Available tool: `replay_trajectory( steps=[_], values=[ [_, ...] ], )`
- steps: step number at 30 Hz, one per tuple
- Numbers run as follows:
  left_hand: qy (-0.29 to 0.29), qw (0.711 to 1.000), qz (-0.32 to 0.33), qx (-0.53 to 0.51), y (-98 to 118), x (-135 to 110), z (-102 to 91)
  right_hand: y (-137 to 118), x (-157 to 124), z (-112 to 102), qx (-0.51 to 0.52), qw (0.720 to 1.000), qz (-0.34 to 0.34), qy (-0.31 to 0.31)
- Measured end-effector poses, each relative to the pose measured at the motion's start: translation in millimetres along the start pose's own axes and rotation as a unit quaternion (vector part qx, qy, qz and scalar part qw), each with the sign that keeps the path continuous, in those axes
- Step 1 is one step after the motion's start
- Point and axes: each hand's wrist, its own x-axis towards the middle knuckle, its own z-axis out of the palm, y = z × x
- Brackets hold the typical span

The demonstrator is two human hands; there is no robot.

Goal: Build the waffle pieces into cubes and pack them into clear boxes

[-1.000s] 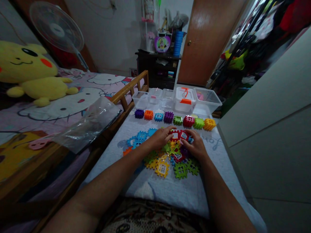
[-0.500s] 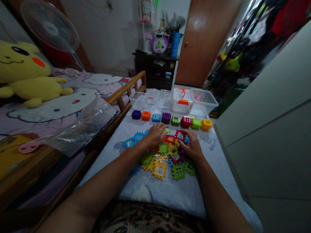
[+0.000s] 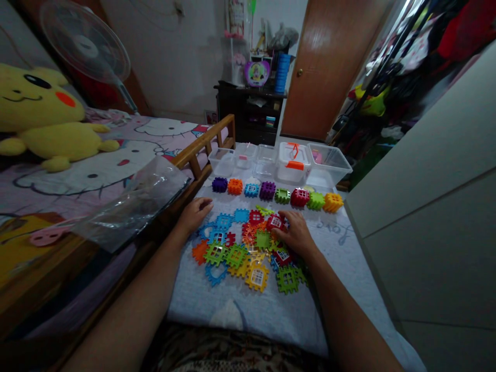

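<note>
Loose plastic building tiles with notched edges lie in a pile on the cloth-covered table [image 3: 228, 320]. My right hand [image 3: 297, 235] is at the pile's right side, with thumb and fingers closed on a red tile [image 3: 275, 222] that has a white window. My left hand [image 3: 195, 214] rests at the far left edge of the pile, beside blue tiles [image 3: 223, 221]. Its fingers are slightly bent, thumb apart, and nothing shows in them. Green tiles [image 3: 287, 279] and a yellow window tile [image 3: 257, 276] lie nearest to me.
Behind the pile stands a row of cubes built from tiles, from a dark purple cube [image 3: 219, 184] to a yellow one [image 3: 333, 202]. Clear plastic boxes [image 3: 329, 157] line the far edge, one with an orange-handled lid [image 3: 294, 151]. A wooden bed rail [image 3: 205, 139] runs along the left.
My left hand has swung left from the middle of the pile to its left edge, uncovering blue and red tiles. My right hand has shifted slightly left with the red window tile.
</note>
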Motion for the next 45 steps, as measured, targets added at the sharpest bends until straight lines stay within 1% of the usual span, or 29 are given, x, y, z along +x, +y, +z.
replay_trajectory(
  steps=[2,5,7,12,25,34,38,42,45],
  values=[
    [0.014,0.999,0.020,0.020,-5,0,4.6,-1,1,1,-0.016,1.000,0.008,-0.021],
    [0.022,0.993,0.071,0.089,-6,1,12.1,-3,1,1,-0.025,0.999,0.018,-0.038],
    [0.021,0.986,0.093,0.135,-7,1,15.6,-4,0,0,-0.027,0.998,0.022,-0.044],
    [0.028,0.978,0.102,0.182,-10,1,18.9,-6,0,-1,-0.027,0.998,0.031,-0.048],
    [0.042,0.974,0.113,0.194,-17,2,21.8,-9,1,-1,-0.005,0.998,0.035,-0.051],
    [0.037,0.977,0.109,0.181,-16,1,21.2,-16,6,-8,-0.047,0.992,0.043,-0.110],
    [0.034,0.976,0.110,0.184,-16,1,20.9,-16,16,-13,-0.074,0.987,0.039,-0.140],
    [0.033,0.977,0.102,0.186,-16,1,21.0,-17,27,-13,-0.094,0.980,0.028,-0.172],
    [0.034,0.977,0.099,0.185,-15,1,21.1,-21,30,-11,-0.097,0.980,0.028,-0.174]
  ],
)
